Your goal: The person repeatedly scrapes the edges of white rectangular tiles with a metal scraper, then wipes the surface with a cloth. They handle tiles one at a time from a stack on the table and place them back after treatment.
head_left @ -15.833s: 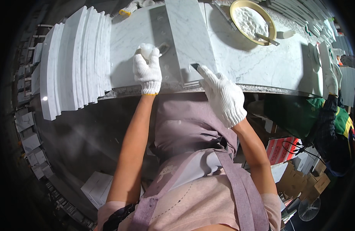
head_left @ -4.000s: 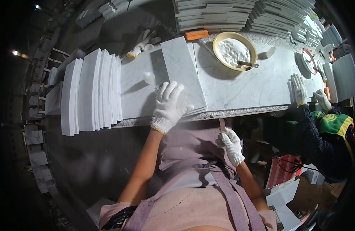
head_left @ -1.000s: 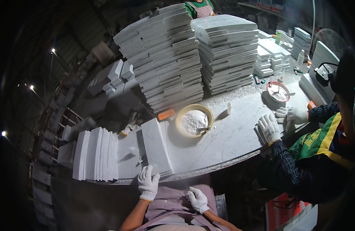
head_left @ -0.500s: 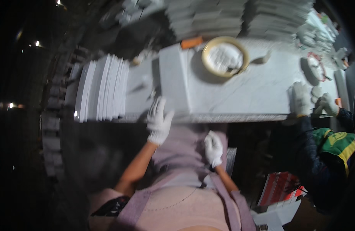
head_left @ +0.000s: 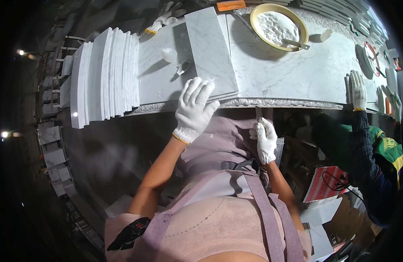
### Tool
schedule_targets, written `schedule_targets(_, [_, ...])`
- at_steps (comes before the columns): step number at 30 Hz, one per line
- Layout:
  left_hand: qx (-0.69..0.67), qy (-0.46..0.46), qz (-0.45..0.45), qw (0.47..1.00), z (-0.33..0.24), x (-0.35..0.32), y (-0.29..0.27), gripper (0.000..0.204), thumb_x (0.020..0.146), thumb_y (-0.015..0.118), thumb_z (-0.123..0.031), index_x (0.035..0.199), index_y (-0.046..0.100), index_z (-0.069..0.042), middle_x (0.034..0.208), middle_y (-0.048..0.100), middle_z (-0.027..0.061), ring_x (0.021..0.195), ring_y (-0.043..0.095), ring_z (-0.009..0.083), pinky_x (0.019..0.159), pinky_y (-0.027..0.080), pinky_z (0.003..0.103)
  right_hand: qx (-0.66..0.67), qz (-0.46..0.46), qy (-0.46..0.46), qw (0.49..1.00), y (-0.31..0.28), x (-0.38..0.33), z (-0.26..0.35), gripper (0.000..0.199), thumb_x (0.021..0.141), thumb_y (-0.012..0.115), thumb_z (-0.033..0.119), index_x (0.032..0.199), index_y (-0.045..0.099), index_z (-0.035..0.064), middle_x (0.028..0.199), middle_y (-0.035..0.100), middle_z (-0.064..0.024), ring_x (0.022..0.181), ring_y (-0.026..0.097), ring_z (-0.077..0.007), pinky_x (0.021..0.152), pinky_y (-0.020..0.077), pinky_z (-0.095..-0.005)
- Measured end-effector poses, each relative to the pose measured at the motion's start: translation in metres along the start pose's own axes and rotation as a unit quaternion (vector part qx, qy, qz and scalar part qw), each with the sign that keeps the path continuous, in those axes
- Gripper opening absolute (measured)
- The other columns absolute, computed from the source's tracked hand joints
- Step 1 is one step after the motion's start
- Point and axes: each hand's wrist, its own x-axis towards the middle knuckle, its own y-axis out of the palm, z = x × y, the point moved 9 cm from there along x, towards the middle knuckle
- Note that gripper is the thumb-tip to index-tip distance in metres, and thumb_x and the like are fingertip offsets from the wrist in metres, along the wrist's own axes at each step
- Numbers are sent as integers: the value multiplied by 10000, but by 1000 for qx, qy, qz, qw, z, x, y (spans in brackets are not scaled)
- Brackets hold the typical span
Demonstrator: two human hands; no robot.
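Observation:
My left hand (head_left: 193, 109), in a white knitted glove with a yellow cuff, is open. Its stretched fingers lie at the near left corner of a grey-veined marble tile (head_left: 211, 48), which lies flat on other tile pieces. A small white smear (head_left: 210, 81) shows beside the fingertips. My right hand (head_left: 265, 140), gloved alike, is low in front of the table edge. Its fingers are closed around a narrow flat blade, like a putty knife (head_left: 258, 112), that points toward the table; the handle is hidden in the hand.
Marble tiles (head_left: 106, 72) stand on edge at left. A yellow bowl (head_left: 304, 32) of white paste holds a spatula (head_left: 296, 44). An orange block (head_left: 230, 5) and loose gloves (head_left: 166, 17) lie at the back. A co-worker's gloved hand (head_left: 358, 89) rests on the table at right.
The view has shifted, with the table higher in the picture. My left hand has come up over the tile's near edge, its fingers spreading. The blade in my right hand now shows.

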Motion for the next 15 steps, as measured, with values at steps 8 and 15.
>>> schedule_targets(8, [-77, -28, 33, 996, 25, 14, -4, 568, 874, 816, -250, 1389, 651, -75, 1446, 623, 134, 1431, 511, 385, 1242, 361, 555, -1, -110, -72, 991, -25, -22, 47, 345, 1096, 650, 230, 1360, 649, 8, 955, 699, -16, 771, 690, -118, 646, 578, -273])
schedule_targets(15, [-13, 78, 49, 996, 17, 27, 6, 561, 870, 791, -348, 1354, 685, -85, 1430, 643, 103, 1446, 504, 351, 1255, 344, 565, -35, -13, -112, 993, 13, -22, 76, 347, 1102, 633, 206, 1371, 616, -13, 1014, 710, -68, 805, 717, -153, 690, 600, -302])
